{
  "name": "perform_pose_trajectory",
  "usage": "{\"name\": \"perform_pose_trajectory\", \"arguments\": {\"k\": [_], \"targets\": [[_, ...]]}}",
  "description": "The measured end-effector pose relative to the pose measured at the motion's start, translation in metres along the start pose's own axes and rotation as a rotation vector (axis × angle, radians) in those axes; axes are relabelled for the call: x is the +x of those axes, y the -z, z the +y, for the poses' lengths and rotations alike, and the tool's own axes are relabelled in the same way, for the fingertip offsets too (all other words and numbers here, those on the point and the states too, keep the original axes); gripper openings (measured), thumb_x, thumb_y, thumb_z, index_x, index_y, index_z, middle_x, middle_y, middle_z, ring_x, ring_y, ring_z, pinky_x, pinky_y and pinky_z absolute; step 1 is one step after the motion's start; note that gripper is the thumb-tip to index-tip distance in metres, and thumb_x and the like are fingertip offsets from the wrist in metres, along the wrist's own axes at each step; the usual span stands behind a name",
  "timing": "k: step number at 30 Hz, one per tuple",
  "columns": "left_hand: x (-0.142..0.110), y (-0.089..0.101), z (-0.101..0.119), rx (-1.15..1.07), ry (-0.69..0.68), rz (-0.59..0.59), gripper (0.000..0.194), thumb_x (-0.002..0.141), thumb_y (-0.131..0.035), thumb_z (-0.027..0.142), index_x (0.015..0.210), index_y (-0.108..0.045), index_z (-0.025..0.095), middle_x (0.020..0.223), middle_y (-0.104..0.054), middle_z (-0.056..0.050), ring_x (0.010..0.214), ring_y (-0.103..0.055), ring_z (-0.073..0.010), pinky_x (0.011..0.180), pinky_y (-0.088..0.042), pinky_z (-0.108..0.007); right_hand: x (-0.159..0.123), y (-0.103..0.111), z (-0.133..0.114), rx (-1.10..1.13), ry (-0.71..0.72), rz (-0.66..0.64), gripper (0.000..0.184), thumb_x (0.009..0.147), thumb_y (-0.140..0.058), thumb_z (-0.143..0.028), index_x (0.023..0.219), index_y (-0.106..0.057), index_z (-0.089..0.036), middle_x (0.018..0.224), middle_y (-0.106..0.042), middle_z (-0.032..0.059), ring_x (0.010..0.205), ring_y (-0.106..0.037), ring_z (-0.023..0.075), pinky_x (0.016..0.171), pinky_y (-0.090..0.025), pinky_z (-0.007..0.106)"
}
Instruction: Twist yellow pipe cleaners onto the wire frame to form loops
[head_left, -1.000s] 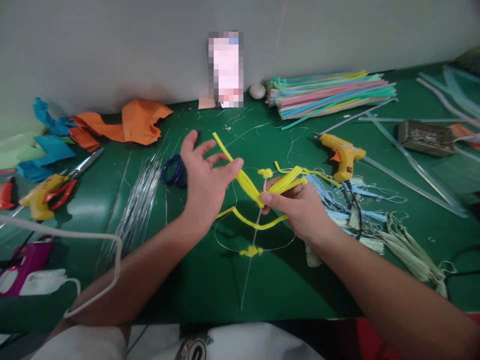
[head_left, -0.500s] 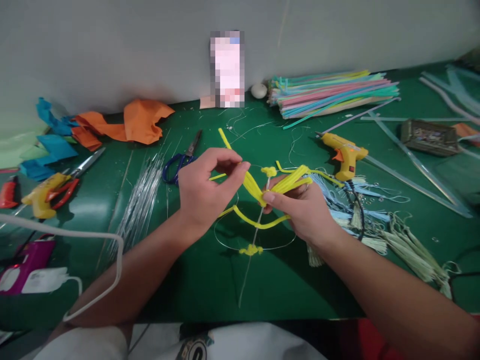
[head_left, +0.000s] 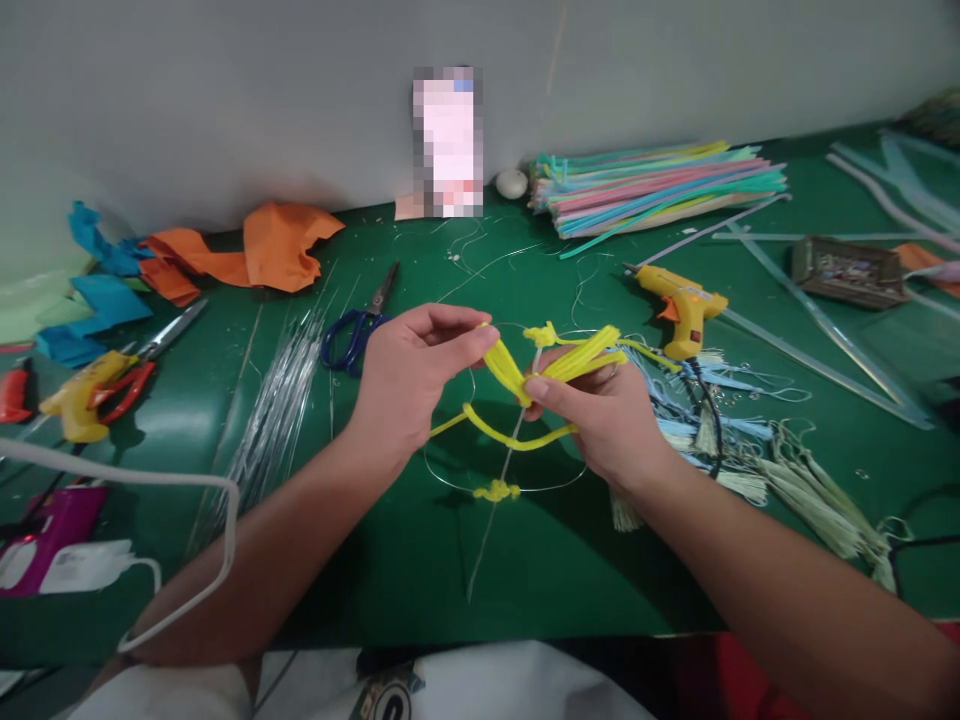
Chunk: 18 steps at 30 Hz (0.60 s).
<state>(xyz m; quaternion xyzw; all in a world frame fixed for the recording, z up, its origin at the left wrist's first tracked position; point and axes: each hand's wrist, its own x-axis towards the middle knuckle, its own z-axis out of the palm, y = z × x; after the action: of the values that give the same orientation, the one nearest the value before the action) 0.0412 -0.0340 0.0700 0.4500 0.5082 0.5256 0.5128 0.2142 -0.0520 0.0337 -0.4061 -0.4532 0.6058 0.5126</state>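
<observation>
Clock centre: the yellow bundle (head_left: 507, 372), a V of fuzzy strands held above the green desk (head_left: 600, 590), its point downward.
Left hand (head_left: 405, 372): at nine o'clock, thumb and fingertips pinched together on the bundle's upper-left end.
Right hand (head_left: 613, 412): at four o'clock, its grip clamped on the bundle, the thumb at the bend; whether it also holds the stem behind is hidden.
Wire frame (head_left: 506, 465): mostly toward six o'clock, a thin ring with a straight stem crossing it and slanting toward seven.
Yellow knots: one at twelve o'clock (head_left: 538, 335), near the right fingers; another at six (head_left: 496, 491), where stem meets ring.
Yellow strand (head_left: 517, 442): sagging across the stem, between bundle and lower knot.
Scissors (head_left: 349, 342): blue-handled, between nine and ten o'clock, just beyond the left hand.
Glue gun (head_left: 679, 310): yellow, between two and three o'clock.
Tassels (head_left: 810, 495): blue and pale, around four o'clock.
Coloured stems (head_left: 660, 195): a heap between one and two o'clock.
Phone (head_left: 450, 140): eleven o'clock, upright near the wall, screen pixelated.
</observation>
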Motion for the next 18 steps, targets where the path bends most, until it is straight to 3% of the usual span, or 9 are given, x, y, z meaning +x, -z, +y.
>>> {"name": "perform_pose_trajectory", "arguments": {"k": [5,11,18], "targets": [[0.0003,0.0001,-0.0012,0.013,0.022,-0.008,0.018,0.068,-0.085,0.029,0.079,-0.076,0.018,0.080,-0.074,-0.002,0.065,-0.062,-0.0093,0.066,-0.054,-0.023,0.0002,0.0011,0.0009,-0.001,-0.012,-0.007,0.019,0.070,-0.086,-0.031,0.078,-0.073,-0.021,0.059,-0.069,-0.0023,0.053,-0.065,0.0146,0.059,-0.057,0.030],[-0.0018,-0.0009,-0.0027,0.049,-0.055,0.015,0.017,0.070,-0.085,0.030,0.079,-0.076,0.018,0.079,-0.074,-0.002,0.072,-0.066,-0.0115,0.072,-0.056,-0.024,0.0012,0.0009,0.0023,0.009,-0.015,0.007,0.018,0.069,-0.086,-0.030,0.077,-0.073,-0.021,0.058,-0.069,-0.0022,0.052,-0.066,0.0146,0.058,-0.058,0.029],[-0.0033,-0.0032,0.0018,-0.050,0.039,-0.001,0.020,0.068,-0.086,0.028,0.080,-0.074,0.016,0.073,-0.072,-0.001,0.066,-0.066,-0.0114,0.065,-0.057,-0.023,0.0028,-0.0008,0.0024,0.037,-0.004,0.009,0.021,0.064,-0.089,-0.031,0.072,-0.073,-0.020,0.055,-0.068,-0.0024,0.049,-0.065,0.0131,0.054,-0.057,0.026]]}}
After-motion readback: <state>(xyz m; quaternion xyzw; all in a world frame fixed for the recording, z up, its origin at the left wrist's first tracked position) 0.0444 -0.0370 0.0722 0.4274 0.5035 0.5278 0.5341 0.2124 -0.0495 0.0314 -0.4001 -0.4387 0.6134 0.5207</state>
